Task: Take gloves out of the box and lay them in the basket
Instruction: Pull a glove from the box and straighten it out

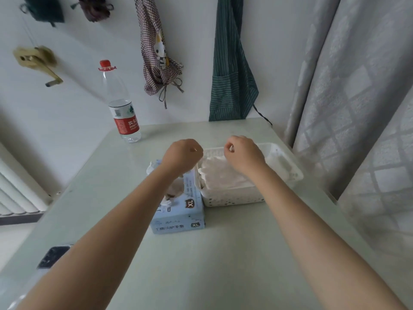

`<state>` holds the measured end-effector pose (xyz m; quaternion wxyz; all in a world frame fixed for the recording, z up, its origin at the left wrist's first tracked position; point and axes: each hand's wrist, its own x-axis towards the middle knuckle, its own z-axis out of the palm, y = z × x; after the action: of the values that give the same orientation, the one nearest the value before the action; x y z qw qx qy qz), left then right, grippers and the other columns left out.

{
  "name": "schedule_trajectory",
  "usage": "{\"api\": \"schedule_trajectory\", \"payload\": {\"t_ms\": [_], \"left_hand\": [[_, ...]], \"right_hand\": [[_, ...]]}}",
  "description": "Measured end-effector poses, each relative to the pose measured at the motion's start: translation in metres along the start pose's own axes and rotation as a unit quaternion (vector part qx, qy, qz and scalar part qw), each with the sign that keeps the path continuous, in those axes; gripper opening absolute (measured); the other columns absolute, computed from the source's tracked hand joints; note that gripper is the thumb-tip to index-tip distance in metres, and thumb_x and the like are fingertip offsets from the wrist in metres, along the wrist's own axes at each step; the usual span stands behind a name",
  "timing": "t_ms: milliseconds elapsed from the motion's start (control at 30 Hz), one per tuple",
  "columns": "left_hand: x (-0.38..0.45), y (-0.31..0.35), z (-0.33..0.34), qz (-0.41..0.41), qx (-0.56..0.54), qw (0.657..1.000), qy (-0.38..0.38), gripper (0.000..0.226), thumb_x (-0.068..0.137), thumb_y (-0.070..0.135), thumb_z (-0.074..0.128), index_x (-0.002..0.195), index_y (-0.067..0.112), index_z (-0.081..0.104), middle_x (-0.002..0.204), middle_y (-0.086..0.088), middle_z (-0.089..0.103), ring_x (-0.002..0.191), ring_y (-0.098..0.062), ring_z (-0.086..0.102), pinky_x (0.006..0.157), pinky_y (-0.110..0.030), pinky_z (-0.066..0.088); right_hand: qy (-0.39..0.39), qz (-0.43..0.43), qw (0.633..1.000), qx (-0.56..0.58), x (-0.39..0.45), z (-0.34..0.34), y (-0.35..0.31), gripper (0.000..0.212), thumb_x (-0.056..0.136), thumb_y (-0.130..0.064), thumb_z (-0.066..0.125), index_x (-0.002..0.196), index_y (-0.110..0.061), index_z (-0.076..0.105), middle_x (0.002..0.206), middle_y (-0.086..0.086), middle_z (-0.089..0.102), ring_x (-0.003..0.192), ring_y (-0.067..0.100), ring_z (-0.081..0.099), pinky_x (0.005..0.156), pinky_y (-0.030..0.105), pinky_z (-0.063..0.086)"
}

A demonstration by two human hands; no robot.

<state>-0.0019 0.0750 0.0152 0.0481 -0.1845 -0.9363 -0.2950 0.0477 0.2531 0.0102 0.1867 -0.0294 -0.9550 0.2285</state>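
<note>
Both bare forearms were stretched forward over the pale green surface (pixel 223 265), wrists bent downward. The left hand (pixel 182 156) was held above the far end of the blue glove box (pixel 181 211), its fingers curled under; whether anything was pinched could not be told. The right hand (pixel 244 153) was held above the white basket (pixel 234 198), which stood touching the box's right side; its fingers were curled too, and a grip could not be made out. A pile of whitish gloves (pixel 223 175) lay in the basket, and more glove material was seen bulging from the box's opening. A water bottle (pixel 121 104) stood upright well beyond the box, to its left.
</note>
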Motion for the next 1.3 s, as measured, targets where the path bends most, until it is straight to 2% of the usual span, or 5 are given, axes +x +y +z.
{"api": "schedule_trajectory", "payload": {"t_ms": [467,767,967,1233,1300], "left_hand": [[-0.047,-0.100,-0.044,-0.110,0.020,0.994,-0.005,0.028,0.096,0.024,0.048,0.110,0.021,0.071,0.123,-0.002,0.066,0.107,-0.022,0.060,0.081,-0.025,0.041],[-0.059,-0.104,-0.051,-0.134,-0.093,0.987,0.003,0.036,0.089,0.005,0.042,0.096,0.025,0.070,0.108,-0.003,0.064,0.067,-0.012,0.055,0.058,-0.023,0.042],[-0.062,-0.090,-0.068,-0.050,-0.265,0.963,0.014,0.042,0.085,-0.008,0.049,0.109,0.018,0.069,0.118,0.000,0.064,0.110,-0.018,0.060,0.088,-0.025,0.044],[-0.060,-0.053,-0.081,-0.012,-0.356,0.934,0.034,0.024,0.091,0.027,0.066,0.072,0.011,0.064,0.064,0.004,0.056,0.059,-0.010,0.050,0.061,-0.025,0.040],[-0.059,-0.045,-0.083,-0.011,-0.327,0.945,0.019,0.028,0.091,0.029,0.066,0.069,0.012,0.062,0.062,0.004,0.051,0.059,-0.010,0.045,0.058,-0.025,0.034]], "right_hand": [[-0.327,-0.067,0.936,0.111,-0.027,0.053,-0.114,0.051,0.072,-0.038,0.080,0.111,-0.030,0.047,0.095,-0.007,0.046,0.081,0.014,0.050,0.068,0.028,0.044],[-0.215,-0.118,0.968,0.047,-0.026,0.063,-0.129,0.005,0.090,-0.024,0.063,0.087,-0.021,0.062,0.093,-0.006,0.049,0.087,0.017,0.055,0.075,0.028,0.049],[-0.086,0.003,0.965,0.246,-0.009,0.027,-0.130,0.028,0.102,-0.027,0.046,0.096,-0.006,0.063,0.087,0.004,0.064,0.073,0.011,0.057,0.065,0.024,0.044],[-0.130,0.055,0.935,0.326,-0.006,-0.008,-0.118,0.091,0.079,-0.080,0.043,0.106,0.004,0.062,0.084,0.008,0.061,0.078,0.020,0.061,0.073,0.035,0.052],[-0.137,0.016,0.941,0.310,-0.008,-0.015,-0.114,0.074,0.077,-0.072,0.060,0.107,-0.004,0.064,0.092,-0.001,0.062,0.084,0.012,0.059,0.074,0.027,0.046]]}}
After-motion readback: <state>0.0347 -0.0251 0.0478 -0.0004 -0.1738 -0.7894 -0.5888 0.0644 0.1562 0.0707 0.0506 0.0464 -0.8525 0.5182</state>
